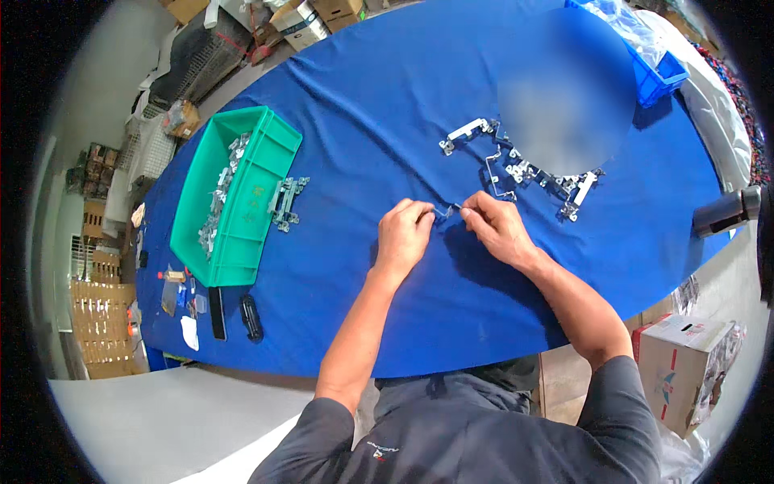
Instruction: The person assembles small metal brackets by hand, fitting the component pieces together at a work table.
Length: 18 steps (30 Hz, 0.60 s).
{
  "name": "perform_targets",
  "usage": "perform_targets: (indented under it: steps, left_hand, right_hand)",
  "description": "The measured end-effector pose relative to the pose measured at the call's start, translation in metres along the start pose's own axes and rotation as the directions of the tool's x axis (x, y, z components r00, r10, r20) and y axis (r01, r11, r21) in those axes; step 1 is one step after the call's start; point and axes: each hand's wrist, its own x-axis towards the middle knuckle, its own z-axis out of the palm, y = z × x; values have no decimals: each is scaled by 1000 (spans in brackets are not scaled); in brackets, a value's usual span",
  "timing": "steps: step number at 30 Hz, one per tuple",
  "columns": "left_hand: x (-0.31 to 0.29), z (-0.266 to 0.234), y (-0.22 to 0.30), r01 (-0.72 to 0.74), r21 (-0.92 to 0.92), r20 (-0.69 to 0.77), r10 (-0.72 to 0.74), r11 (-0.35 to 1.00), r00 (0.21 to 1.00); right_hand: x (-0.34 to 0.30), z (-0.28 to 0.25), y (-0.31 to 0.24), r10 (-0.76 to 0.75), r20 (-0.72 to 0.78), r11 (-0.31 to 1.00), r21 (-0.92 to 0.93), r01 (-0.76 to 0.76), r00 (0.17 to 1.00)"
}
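Blue desk (355, 105) here, its creases could hide anything dropped; green bin (274, 149) well off to the left. Left hand (401, 239) and right hand (501, 231), fingers pinched on a small part (443, 214) held between them; so little to grip, one uneven tug could spring it loose.

To the right of the green bin (248, 235), the fingers (470, 214) cover the ends of a piece (445, 213) whose exact shape is too small to tell. Farther right of the bin, a round blur (566, 90) hides some of the tabletop (387, 105) and reaches the metal parts (574, 195). The bin's sides hide the bottom of its heap (222, 194). Well to the bin's upper right, the crate (663, 81) runs past the top edge; to its lower right, the bottom edge cuts off the shirt (484, 440).
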Motion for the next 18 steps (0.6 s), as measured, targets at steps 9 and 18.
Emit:
perform_targets:
  steps: [9, 18]
  left_hand:
    - [-15, 3, -12, 267, -701, 15, -360, 662, 933]
    - [-11, 8, -14, 270, -677, 2, -366, 685, 931]
  right_hand:
    - [4, 4, -7, 122, 14, 992, 39, -123, 992]
    - [24, 19, -9, 118, -8, 966, 231, -113, 993]
